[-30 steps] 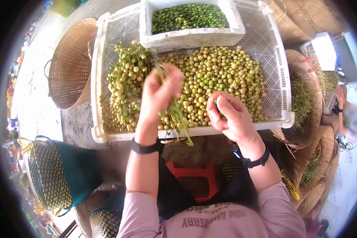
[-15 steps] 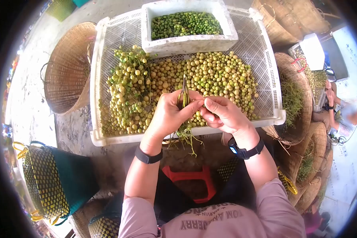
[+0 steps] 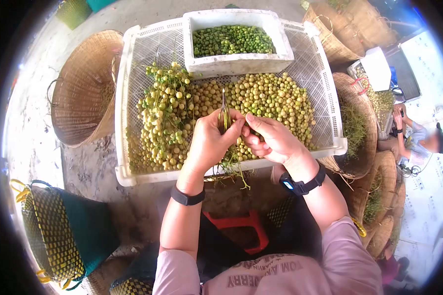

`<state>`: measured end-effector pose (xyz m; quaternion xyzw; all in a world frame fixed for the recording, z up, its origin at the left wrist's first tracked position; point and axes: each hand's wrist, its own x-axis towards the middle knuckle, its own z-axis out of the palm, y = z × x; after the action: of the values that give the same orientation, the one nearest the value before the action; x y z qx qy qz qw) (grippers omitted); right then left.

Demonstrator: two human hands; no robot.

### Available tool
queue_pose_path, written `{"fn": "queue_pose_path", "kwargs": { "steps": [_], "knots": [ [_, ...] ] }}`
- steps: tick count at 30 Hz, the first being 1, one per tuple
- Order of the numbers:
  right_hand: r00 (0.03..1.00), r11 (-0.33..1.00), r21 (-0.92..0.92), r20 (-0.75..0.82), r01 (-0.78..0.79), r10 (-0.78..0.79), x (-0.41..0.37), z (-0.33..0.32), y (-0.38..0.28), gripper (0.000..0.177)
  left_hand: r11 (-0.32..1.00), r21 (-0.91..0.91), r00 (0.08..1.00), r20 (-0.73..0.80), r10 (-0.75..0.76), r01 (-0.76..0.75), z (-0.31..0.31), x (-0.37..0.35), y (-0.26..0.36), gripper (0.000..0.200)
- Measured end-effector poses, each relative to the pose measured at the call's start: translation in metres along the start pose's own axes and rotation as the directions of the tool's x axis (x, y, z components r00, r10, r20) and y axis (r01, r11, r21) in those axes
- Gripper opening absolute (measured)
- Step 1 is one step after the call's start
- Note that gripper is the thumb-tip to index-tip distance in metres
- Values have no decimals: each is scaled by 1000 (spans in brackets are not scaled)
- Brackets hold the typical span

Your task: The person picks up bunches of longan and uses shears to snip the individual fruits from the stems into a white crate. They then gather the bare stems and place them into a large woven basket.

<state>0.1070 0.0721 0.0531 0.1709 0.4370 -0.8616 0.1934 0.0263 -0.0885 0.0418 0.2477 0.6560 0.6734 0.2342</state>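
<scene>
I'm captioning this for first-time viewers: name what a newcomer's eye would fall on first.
Probably the broad heap of yellow-green fruit across the middle of the white tray. Next, the darker green fruit in the white box at the tray's far side, then the left hand, holding a pointed metal tool close beside the right hand.

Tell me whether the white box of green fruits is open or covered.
Open: the white box has no lid, and the green fruits inside show.

"What's at the near left?"
"A checkered woven bag (image 3: 51, 228) with yellow handles."
"And far right?"
"Wicker baskets (image 3: 364, 24). At the right, a person (image 3: 418, 142) in a dark cap."
</scene>
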Motion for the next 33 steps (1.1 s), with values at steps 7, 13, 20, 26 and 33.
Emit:
{"fn": "queue_pose_path", "kwargs": {
  "steps": [7, 13, 20, 26, 33],
  "knots": [
    [996, 999, 18, 81, -28, 26, 17, 6, -13, 30, 997, 68, 991, -118, 56, -48, -8, 2, -1, 9],
    [969, 983, -4, 169, -182, 181, 46, 5, -35, 27, 876, 424, 913, -218, 344, -229, -19, 12, -11, 10],
    [924, 965, 77, 318, -250, 214, 82, 11, -57, 26, 878, 447, 883, -324, 339, -172, -33, 20, -21, 8],
    [900, 902, 80, -147, 424, -410, 106, 3, -153, 18, 992, -110, 971, -223, -88, 64, -14, 14, -31, 22],
    [575, 407, -835, -138, 371, -806, 179, -61, -176, 31, 914, -361, 968, -92, -233, 186, -6, 16, -24, 29]
  ]
}}
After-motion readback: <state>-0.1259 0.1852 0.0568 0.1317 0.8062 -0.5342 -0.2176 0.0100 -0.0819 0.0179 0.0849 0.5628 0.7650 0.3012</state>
